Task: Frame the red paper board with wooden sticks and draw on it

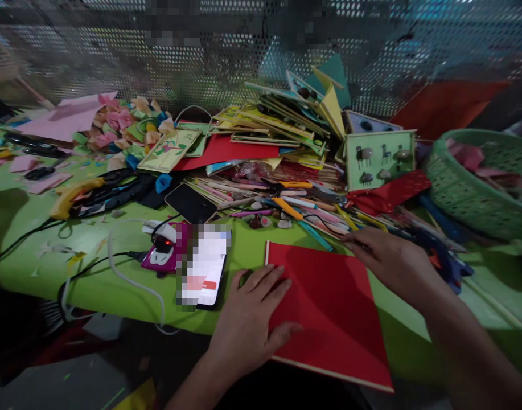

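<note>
The red sheet (333, 307) lies flat at the near edge of the green worktop (94, 273), one corner pointing toward the camera and its pale underside showing as a thin line along the front edge. The left hand (250, 319) rests on the sheet's left side, grip released, fingers spread and pressed flat, thumb stretched across the red surface. The right hand (389, 259) sits at the sheet's far right corner with the fingers bent downward. The fingertips are hidden from this angle, so I cannot tell whether its grip closes on the paper's edge or only touches it.

Just left of the left hand lies a phone (203, 265) with a lit screen, and beside that a purple device (162, 253) with a white cable (128, 273) looping toward the worktop's front. A second, dark phone (191, 203) lies behind them. Beyond the sheet is a loose heap of pens and pencils (295, 208), with a few pebbles among them. Behind that stand stacked craft cards (278, 122) and a green card with pebbles (378, 159) propped upright. A green basket (469, 193) stands at the far right, and what looks like a blue glue gun (440, 256) lies just beyond the right hand. Paper flowers (124, 125) are heaped at the back left, against a perforated metal wall (158, 57).
</note>
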Demonstrator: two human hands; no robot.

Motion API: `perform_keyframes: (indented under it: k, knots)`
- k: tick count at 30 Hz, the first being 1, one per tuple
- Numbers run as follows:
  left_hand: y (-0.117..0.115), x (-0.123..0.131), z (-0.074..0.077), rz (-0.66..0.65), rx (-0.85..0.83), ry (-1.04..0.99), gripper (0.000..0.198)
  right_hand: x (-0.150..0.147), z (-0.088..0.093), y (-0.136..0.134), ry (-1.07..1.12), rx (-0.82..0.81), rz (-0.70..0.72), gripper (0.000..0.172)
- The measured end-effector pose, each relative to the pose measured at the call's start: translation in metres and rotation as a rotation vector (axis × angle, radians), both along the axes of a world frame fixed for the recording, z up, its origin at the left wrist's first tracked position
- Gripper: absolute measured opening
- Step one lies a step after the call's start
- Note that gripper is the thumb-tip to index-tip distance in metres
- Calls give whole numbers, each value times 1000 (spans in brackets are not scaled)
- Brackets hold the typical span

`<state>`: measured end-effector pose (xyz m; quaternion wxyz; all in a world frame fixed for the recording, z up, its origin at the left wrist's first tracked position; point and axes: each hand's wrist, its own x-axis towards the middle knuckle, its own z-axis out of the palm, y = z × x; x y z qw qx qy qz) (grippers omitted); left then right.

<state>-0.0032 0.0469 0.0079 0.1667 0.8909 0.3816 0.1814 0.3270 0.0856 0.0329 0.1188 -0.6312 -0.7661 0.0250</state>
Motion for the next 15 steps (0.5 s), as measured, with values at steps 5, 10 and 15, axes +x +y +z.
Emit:
perform_keyframes:
  k: [5,10,15]
  knots:
    - [0,1,1,3,14,-8,55,-7,-2,2,82,-53,83,35]
    - [0,1,-1,2,26,-9,55,-26,-9,3,68,-59,195,37]
    - [0,1,-3,1,44,-11,55,-24,-13,9,-86,33,91,39]
